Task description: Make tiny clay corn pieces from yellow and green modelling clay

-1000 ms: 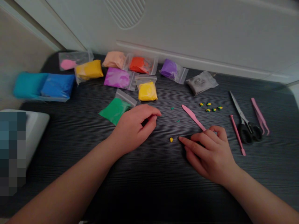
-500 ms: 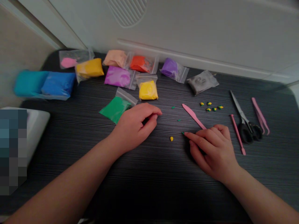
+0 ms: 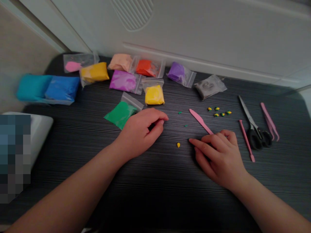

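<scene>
My right hand rests on the dark tabletop, index finger stretched out and its tip pressed down where a green bit is now hidden. Left of that fingertip lies a yellow clay drop. Two tiny green clay bits lie between my hands. A pink clay knife has its rear end by my right knuckles. My left hand lies beside a bag of green clay, partly covering it. Its thumb and index tips are pinched together; anything between them is hidden.
Several yellow-green clay pieces sit at right, near a pink stick tool, scissors and pink tweezers. Bagged clay, including yellow, purple and blue, lines the back and left. A white object stands at left.
My right index fingertip has slid slightly left, covering the green bit that showed beside it. My left hand stays put. The whole view has shifted a little.
</scene>
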The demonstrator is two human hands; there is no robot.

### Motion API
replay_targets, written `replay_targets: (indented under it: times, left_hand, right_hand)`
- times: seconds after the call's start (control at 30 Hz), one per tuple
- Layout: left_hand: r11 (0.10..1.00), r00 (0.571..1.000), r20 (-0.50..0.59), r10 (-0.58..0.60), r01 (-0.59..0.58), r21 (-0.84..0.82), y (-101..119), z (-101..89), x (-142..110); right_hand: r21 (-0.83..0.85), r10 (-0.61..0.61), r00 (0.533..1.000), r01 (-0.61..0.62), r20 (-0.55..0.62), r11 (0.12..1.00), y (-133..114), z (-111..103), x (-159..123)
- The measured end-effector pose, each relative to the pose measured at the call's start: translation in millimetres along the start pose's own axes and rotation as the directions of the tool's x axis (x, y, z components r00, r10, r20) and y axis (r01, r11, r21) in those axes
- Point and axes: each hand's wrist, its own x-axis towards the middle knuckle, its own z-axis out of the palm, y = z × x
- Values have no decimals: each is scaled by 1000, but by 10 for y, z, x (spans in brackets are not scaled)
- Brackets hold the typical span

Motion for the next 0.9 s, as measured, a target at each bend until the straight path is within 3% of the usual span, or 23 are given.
replay_targets:
  times: [0.9]
  left_hand:
    - [994, 1000, -8, 5, -6, -106, -3, -29, 0]
  right_hand:
    - [78, 39, 999, -39, 2, 996, -50, 17, 8]
